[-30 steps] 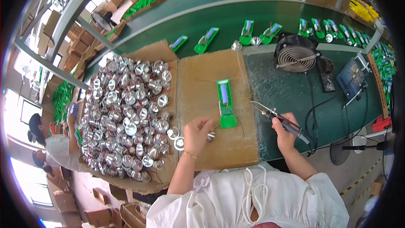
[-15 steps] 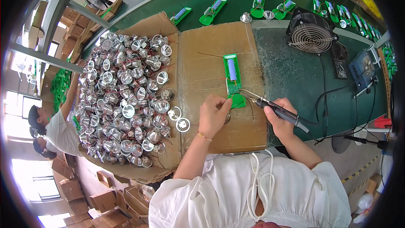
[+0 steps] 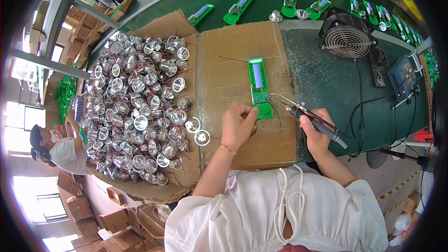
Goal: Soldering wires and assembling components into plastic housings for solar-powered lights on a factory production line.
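Note:
A green plastic housing (image 3: 261,68) lies lengthwise on the cardboard in front of me. It holds a lilac cylindrical battery (image 3: 257,75) and a small green circuit board (image 3: 259,97), with thin wires sticking out around them. My left hand (image 3: 238,125) is at the housing's lower left edge, thumb and index finger pinched together; what they grip is too small to make out. Partly hidden beside that hand is a round metallic piece (image 3: 253,129). My right hand (image 3: 318,133) grips a soldering iron (image 3: 322,128) with a thin metal tube along it, its front end pointing at the board.
A large heap of silver reflector cups (image 3: 140,122) with red wires covers the cardboard at left. Along the far green belt (image 3: 177,1) lie several green housings. A black fan (image 3: 347,42) and a blue soldering station (image 3: 402,77) stand right. Another person (image 3: 63,151) works at far left.
My right hand and the soldering iron have drawn back slightly to the right. My left hand stays almost in place. Housings on the belt have shifted slightly right; the other person's raised arm has come down.

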Tool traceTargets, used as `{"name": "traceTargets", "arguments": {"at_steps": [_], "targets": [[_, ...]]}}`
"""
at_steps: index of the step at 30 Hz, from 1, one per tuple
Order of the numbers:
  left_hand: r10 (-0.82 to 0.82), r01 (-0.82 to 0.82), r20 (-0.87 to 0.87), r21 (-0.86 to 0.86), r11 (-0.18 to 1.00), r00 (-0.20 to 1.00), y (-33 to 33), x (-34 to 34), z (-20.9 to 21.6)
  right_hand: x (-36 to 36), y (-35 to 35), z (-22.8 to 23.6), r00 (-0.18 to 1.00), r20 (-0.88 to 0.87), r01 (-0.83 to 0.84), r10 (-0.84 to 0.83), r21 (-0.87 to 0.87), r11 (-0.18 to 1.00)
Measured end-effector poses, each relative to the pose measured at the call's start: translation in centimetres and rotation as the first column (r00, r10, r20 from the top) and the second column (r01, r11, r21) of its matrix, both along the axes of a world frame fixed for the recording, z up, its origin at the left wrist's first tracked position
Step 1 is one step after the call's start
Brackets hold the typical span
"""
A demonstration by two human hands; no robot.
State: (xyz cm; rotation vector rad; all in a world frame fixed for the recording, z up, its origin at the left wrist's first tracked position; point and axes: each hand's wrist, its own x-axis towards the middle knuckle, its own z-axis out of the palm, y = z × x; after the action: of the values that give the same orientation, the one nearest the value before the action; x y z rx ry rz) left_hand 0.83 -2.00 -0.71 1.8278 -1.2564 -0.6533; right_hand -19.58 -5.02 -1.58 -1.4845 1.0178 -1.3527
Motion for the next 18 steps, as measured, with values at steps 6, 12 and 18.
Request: {"name": "traceTargets", "arguments": {"at_steps": [6, 12, 18], "targets": [[0.025, -0.025, -0.01, 0.017, 1.0, 1.0, 0.0, -0.1, 0.0, -0.7, 0.3, 0.0, 1.0, 0.009, 0.019, -0.02, 0.077, 0.997], [0.018, -0.018, -0.008, 0.012, 1.0, 1.0, -0.1, -0.3, 0.1, 0.1, 0.5, 0.1, 1.0, -0.003, -0.029, 0.029, 0.071, 0.997], [0.033, -0.033, -0.001, -0.01, 0.999, 0.999, 0.0, -0.4, 0.2, 1.0, 0.1, -0.1, 0.998, -0.018, -0.066, 0.067, 0.03, 0.997]]}}
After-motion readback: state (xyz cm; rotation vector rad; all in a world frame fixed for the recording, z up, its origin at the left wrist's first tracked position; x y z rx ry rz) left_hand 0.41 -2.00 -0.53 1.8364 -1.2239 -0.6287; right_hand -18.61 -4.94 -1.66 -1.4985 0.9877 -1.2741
